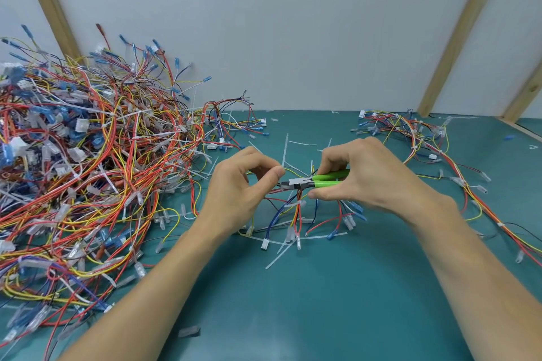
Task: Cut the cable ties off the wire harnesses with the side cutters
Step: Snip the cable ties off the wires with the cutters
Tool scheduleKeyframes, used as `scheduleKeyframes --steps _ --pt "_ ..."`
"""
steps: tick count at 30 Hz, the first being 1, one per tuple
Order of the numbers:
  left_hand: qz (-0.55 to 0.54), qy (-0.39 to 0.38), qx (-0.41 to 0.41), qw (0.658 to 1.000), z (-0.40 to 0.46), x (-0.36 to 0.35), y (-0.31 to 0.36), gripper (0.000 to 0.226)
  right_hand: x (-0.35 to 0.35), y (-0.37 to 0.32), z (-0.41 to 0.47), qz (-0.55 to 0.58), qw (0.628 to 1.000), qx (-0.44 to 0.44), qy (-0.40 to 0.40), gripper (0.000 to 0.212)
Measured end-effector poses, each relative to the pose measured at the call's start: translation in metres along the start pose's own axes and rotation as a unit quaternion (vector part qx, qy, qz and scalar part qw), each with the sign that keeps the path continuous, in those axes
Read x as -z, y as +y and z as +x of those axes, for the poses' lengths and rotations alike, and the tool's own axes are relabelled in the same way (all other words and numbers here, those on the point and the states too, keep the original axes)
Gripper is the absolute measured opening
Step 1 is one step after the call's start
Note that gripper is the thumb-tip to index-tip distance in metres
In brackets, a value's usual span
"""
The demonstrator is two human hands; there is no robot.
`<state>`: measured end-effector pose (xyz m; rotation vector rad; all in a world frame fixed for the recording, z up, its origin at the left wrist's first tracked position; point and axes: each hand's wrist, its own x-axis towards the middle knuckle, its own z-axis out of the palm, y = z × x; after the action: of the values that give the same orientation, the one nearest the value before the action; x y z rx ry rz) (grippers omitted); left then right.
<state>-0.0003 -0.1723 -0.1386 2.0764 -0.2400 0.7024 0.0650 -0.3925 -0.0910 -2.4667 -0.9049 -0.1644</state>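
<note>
My right hand [372, 176] grips the green-handled side cutters [318, 180], whose dark jaws point left toward my left hand. My left hand [240, 182] pinches a wire harness [294, 214] between thumb and fingers, right at the cutter tips. The harness hangs below both hands, with red, blue, yellow and orange wires, white connectors and a white cable tie [296, 203] around the bundle just under the cutters. Whether the jaws are round a tie is hidden by my fingers.
A big tangled pile of harnesses [88, 161] fills the left side of the teal mat [322, 302]. A smaller group of harnesses [416, 138] lies at the right. Loose white cut tie strips [286, 146] are scattered beyond and under my hands. A white wall with wooden battens stands behind.
</note>
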Motion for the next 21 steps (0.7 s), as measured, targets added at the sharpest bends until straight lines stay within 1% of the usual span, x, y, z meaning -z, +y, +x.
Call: scheduleKeyframes --steps 5,8,11,13,18,21 --pt "-0.069 0.061 0.054 0.994 0.003 0.0 -0.001 0.012 -0.003 0.001 0.001 -0.019 0.999 -0.019 0.033 0.035" --pt "-0.097 0.084 0.092 0.988 0.005 0.001 -0.005 0.013 -0.007 0.006 0.002 -0.019 0.996 -0.041 0.078 0.03" --pt "-0.078 0.086 0.12 0.986 0.005 0.001 -0.009 0.012 -0.009 0.011 0.004 0.026 0.986 -0.078 0.143 0.017" --pt "-0.065 0.084 0.129 0.986 0.004 0.001 -0.011 0.012 -0.011 0.011 0.006 0.073 0.98 -0.092 0.158 0.014" --pt "-0.037 0.08 0.144 0.986 0.005 0.002 -0.012 0.012 -0.018 0.003 0.006 0.173 0.973 -0.091 0.121 0.02" --pt "-0.009 0.079 0.155 0.985 0.006 0.002 -0.014 0.01 -0.022 0.001 0.006 0.205 0.971 -0.081 0.088 0.022"
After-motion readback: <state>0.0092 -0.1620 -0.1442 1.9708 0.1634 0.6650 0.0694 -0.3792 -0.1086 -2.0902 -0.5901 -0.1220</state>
